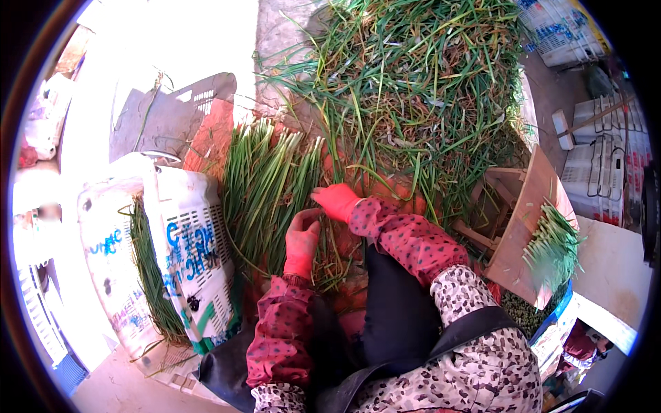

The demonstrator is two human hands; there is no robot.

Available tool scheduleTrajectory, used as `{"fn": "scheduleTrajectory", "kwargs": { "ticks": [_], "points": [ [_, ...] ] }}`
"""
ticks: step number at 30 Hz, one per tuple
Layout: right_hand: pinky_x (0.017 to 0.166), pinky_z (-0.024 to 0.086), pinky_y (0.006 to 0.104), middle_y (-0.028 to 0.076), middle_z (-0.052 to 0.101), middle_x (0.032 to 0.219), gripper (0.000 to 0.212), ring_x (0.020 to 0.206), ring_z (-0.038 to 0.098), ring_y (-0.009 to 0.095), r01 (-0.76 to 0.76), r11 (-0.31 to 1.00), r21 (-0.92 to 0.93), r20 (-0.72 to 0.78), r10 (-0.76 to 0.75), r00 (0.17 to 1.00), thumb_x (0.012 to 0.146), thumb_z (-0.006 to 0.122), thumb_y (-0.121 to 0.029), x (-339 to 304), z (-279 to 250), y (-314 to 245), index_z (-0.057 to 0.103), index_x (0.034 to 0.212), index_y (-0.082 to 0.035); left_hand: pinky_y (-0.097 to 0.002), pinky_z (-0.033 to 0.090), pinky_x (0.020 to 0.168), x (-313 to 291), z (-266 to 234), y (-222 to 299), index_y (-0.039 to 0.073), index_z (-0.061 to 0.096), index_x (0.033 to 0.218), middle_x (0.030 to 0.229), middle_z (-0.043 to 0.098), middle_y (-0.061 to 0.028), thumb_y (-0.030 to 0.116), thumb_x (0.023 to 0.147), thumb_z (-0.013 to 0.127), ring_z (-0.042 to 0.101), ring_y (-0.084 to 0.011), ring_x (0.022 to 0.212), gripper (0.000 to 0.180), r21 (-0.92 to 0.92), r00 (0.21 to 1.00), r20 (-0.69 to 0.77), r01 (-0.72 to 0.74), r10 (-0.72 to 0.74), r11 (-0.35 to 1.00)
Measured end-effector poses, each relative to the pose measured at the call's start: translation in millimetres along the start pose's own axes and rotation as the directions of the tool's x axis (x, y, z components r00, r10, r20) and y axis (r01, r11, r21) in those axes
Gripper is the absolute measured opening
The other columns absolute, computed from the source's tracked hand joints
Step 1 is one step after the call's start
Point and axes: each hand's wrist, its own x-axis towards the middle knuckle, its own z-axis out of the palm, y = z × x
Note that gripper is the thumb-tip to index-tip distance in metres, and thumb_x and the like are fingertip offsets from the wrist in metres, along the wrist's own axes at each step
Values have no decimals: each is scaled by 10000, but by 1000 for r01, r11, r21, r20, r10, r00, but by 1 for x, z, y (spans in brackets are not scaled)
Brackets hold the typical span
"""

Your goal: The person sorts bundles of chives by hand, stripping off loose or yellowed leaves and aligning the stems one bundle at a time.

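Both my red-gloved hands work the long green chive stalks.
Left hand pinches a few stalks; right hand presses flat, steadying the aligned bundle beside the tangled green heap.

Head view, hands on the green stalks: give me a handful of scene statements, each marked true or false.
1. Both hands wear red gloves. True: the left hand and the right hand are both gloved in red.
2. The right hand holds a knife. False: no blade shows; it rests on the loose greens at the edge of the big pile.
3. A neat bundle of green stalks lies just left of the hands. True.
4. The white crate on the left is empty. False: green stalks fill the gap beside it.
5. Cut greens lie on a wooden board at the right. True.
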Motion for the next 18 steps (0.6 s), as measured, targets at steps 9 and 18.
{"fn": "scheduleTrajectory", "kwargs": {
  "ticks": [9,18],
  "points": [
    [690,505,447,113,646,976,363,810,629,356,-617,785,44,-197,613,765,815,565,-195,-64,-32,126,561,1170,-120,-284,474,792,89,-57,-66,121,495,1315,1240,566,-64,-2,798,583,577,-173,997,539,154,995,0,97,-98,983],
    [587,492,352,112,670,827,378,696,647,240,-749,401,527,155,821,549,801,659,-388,40,-41,78,627,987,-61,-259,474,742,85,-46,-56,141,500,1310,1200,590,-57,27,807,594,596,-149,928,524,-8,969,13,245,-245,969]
  ]
}}
